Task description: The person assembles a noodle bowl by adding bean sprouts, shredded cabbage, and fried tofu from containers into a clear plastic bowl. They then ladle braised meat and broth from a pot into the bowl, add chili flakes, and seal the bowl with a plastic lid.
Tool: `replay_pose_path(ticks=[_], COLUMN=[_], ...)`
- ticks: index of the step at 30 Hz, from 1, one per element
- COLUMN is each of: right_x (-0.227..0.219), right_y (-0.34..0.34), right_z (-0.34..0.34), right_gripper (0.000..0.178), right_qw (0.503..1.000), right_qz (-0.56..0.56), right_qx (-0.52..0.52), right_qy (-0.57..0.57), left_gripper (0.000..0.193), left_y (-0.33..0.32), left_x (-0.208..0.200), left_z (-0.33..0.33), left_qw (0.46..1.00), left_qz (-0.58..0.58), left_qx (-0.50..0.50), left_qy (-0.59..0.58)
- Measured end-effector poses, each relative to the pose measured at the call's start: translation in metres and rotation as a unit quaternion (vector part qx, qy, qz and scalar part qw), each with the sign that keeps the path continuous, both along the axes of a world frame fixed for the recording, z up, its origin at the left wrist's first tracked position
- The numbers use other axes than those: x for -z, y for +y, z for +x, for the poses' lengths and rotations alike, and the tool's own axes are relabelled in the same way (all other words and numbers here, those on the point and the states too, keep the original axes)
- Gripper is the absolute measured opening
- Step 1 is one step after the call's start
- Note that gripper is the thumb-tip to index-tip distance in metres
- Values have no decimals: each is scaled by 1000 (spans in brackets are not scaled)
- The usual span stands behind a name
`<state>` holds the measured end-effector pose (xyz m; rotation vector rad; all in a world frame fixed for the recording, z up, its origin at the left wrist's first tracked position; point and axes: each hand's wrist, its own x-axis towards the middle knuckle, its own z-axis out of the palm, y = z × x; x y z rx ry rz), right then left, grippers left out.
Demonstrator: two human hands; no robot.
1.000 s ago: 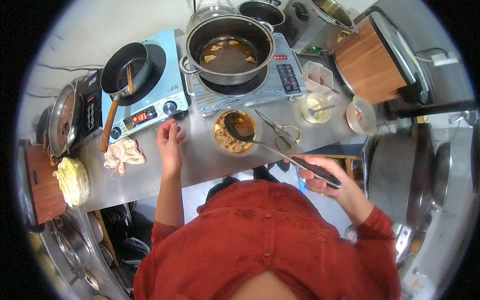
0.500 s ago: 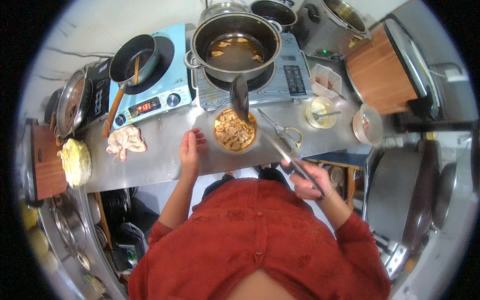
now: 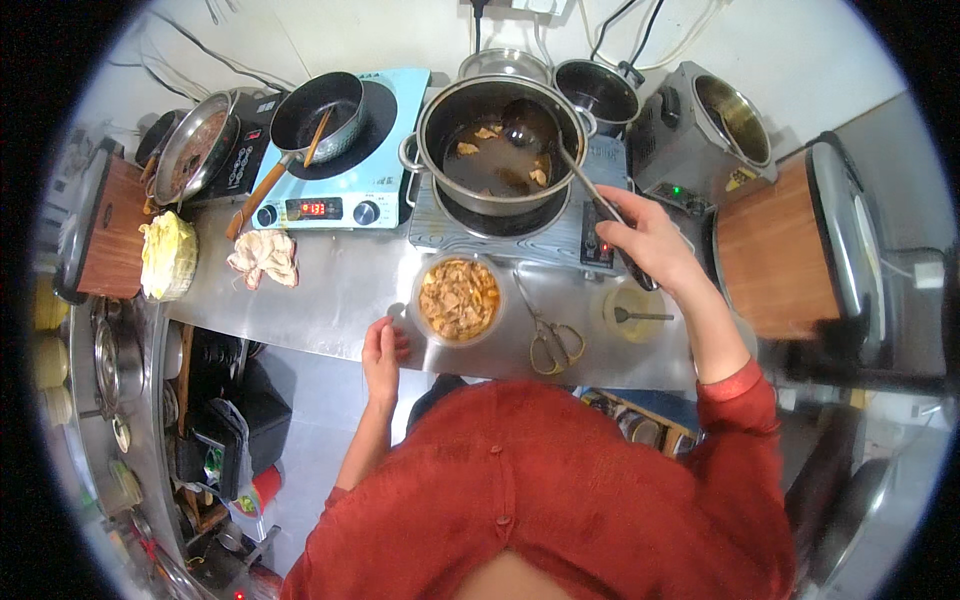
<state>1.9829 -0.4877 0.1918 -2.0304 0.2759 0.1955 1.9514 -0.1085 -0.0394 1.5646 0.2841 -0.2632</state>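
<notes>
Two bare hands show on my feed, and only one is loaded. The right hand (image 3: 645,235) is wrapped around the dark grip of a long-handled ladle (image 3: 580,175), thumb and fingers folded over it, the end of the grip poking out below the palm. The ladle's round bowl is inside the two-handled cooking pot (image 3: 480,195), toward the far right of its wall, where thin brown liquid (image 3: 500,168) holds a few pale-brown food pieces (image 3: 467,148); whether the bowl touches the liquid, I can't tell from here. That pot sits on a grey wood-patterned cooktop (image 3: 428,225). My left hand (image 3: 382,355) is empty, fingers loosely curled and slightly apart, at the front edge of the steel counter (image 3: 340,290); I can't make out whether it touches the metal. Just beside it, to its right, stands a clear round tub (image 3: 500,318) filled with brown sliced food (image 3: 458,298), directly in front of the cooktop. Scissors (image 3: 545,326) lie to the tub's right, and farther along a grey-handled utensil (image 3: 645,316) rests across a small pale bowl (image 3: 640,336). Over on the left, a wooden-handled saucepan (image 3: 345,128) with chopsticks (image 3: 318,137) in it stands on a light-blue induction cooker (image 3: 400,120), its readout lit red.
</notes>
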Motion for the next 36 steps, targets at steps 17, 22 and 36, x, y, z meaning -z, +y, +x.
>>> replay_pose_path(ticks=[17, 22, 36], right_x=[18, 0, -68], right_y=[22, 18, 8], right_z=[65, 38, -57], right_gripper=[45, 38, 50], right_qw=[953, 916, 933], right_qz=[261, 369, 302], right_qx=[-52, 10, -56], right_qy=[141, 159, 189], left_gripper=[21, 19, 20], left_y=[18, 18, 16], left_x=[17, 19, 30], left_z=[6, 4, 2], left_qw=[975, 974, 966], left_qz=[193, 181, 92], left_qx=[-88, -109, -215], left_qy=[-70, -84, -108])
